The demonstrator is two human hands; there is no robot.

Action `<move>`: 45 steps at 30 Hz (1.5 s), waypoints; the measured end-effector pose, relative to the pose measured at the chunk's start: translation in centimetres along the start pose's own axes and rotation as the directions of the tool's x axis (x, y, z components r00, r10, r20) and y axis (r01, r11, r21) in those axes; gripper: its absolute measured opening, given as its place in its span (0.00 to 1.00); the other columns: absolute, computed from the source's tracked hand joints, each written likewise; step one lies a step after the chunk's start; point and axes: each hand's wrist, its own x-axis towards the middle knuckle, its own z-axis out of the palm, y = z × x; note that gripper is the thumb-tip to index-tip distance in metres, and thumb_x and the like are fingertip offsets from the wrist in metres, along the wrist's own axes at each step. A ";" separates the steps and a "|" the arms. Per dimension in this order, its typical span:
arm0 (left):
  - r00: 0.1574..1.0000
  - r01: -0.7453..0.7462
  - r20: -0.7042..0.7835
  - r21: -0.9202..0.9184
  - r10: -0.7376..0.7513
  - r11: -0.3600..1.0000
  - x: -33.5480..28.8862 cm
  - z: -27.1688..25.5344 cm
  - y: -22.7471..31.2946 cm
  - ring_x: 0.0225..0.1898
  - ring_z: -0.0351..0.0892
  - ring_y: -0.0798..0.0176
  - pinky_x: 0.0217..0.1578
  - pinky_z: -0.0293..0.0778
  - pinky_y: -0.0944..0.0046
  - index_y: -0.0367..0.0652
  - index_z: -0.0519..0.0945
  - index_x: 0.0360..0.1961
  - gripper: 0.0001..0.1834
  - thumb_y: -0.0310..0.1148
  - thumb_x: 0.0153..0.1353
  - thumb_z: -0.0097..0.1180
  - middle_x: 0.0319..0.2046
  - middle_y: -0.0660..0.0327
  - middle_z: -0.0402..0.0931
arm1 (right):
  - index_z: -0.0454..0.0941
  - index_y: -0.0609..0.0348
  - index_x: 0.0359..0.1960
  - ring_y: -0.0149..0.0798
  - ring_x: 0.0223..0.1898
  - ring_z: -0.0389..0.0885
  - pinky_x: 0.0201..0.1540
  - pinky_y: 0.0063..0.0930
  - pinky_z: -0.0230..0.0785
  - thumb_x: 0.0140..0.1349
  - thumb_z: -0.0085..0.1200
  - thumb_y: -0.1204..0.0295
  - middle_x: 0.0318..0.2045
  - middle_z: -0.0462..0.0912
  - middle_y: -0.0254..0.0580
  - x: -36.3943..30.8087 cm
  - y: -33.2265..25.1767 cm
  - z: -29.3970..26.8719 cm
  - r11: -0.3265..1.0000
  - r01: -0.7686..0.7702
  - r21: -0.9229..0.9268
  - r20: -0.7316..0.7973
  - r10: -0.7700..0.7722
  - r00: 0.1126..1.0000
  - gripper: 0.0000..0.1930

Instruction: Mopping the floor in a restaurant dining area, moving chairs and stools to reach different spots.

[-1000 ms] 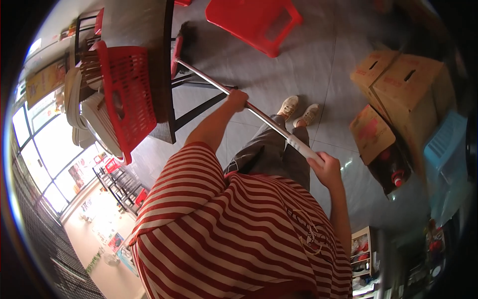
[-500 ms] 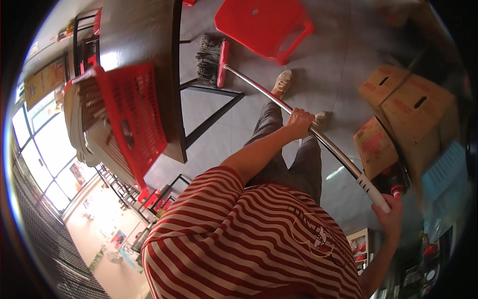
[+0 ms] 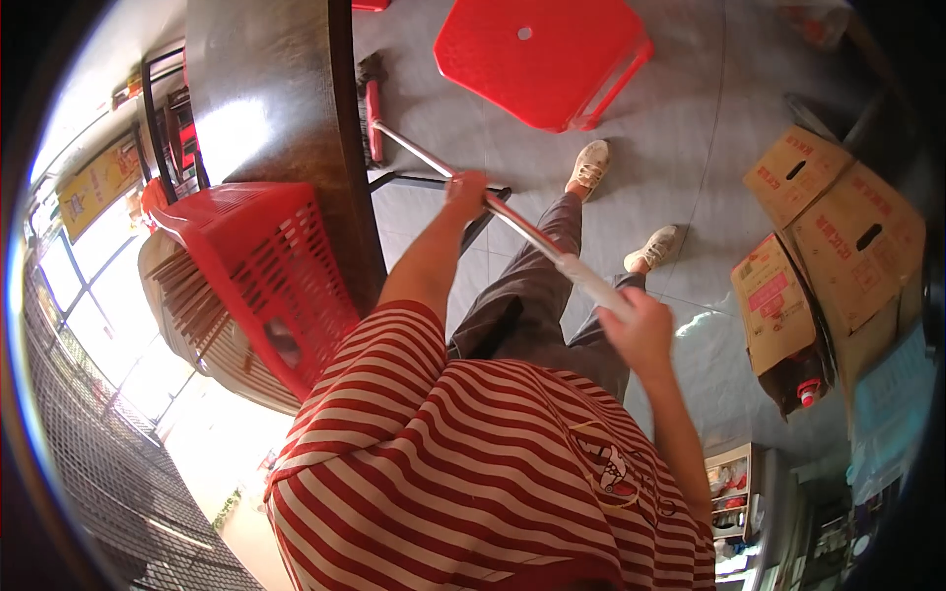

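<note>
Both hands are closed around a long mop (image 3: 422, 151) with a silver pole. My left hand (image 3: 468, 193) wraps the metal part partway along it, and my right hand (image 3: 639, 330) grips the white sleeve at the upper end. The mop's red head (image 3: 374, 123) lies on the floor beside the dark table (image 3: 266, 59), its grey strings partly hidden under the table's edge. A black table leg frame crosses just behind the pole near my left hand.
A red plastic stool (image 3: 537, 59) stands ahead. On the table's near end, a red slotted basket (image 3: 266, 256) sits beside stacked pale items. Cardboard boxes (image 3: 838, 227) and a bottle with a red cap (image 3: 807, 392) are at the right, near blue plastic (image 3: 892, 424).
Both hands have moved left with the mop, pushing its head away toward and partly under the table. My right hand has come in closer to my left.
</note>
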 end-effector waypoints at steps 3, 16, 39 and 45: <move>0.973 0.096 0.183 0.236 -0.142 0.967 0.1 -0.4 -4.1 0.45 0.72 0.58 0.40 0.69 0.48 0.51 0.78 0.32 0.13 0.37 0.41 0.60 0.34 0.61 0.75 | 0.72 0.58 0.27 0.55 0.26 0.77 0.29 0.43 0.69 0.48 0.58 0.60 0.21 0.77 0.50 0.8 -2.1 4.5 0.998 -0.002 -0.070 0.096 0.008 0.995 0.14; 0.933 -0.354 0.059 -0.025 0.355 0.935 -4.4 2.6 16.8 0.29 0.73 0.56 0.31 0.68 0.57 0.48 0.76 0.15 0.07 0.33 0.30 0.60 0.20 0.60 0.74 | 0.74 0.63 0.29 0.47 0.22 0.79 0.25 0.35 0.70 0.44 0.63 0.68 0.21 0.78 0.49 -17.1 14.7 -1.7 0.994 -0.111 -0.023 -0.165 0.105 0.981 0.14; 0.906 0.278 0.147 0.501 -0.397 0.820 10.7 -7.3 -9.9 0.62 0.52 0.48 0.56 0.47 0.39 0.55 0.66 0.54 0.20 0.41 0.60 0.38 0.62 0.67 0.53 | 0.71 0.66 0.25 0.58 0.25 0.76 0.28 0.45 0.69 0.53 0.53 0.57 0.20 0.76 0.58 8.0 -4.0 12.7 0.985 -0.011 0.175 0.199 -0.024 0.980 0.20; 0.814 0.514 0.195 0.197 -0.547 0.835 13.4 -12.1 -6.6 0.60 0.53 0.46 0.53 0.56 0.43 0.58 0.55 0.62 0.49 0.57 0.38 0.62 0.61 0.58 0.53 | 0.72 0.65 0.24 0.57 0.25 0.76 0.28 0.46 0.68 0.53 0.54 0.58 0.20 0.76 0.56 17.9 -5.0 12.2 0.971 0.157 0.180 -0.006 -0.159 0.987 0.18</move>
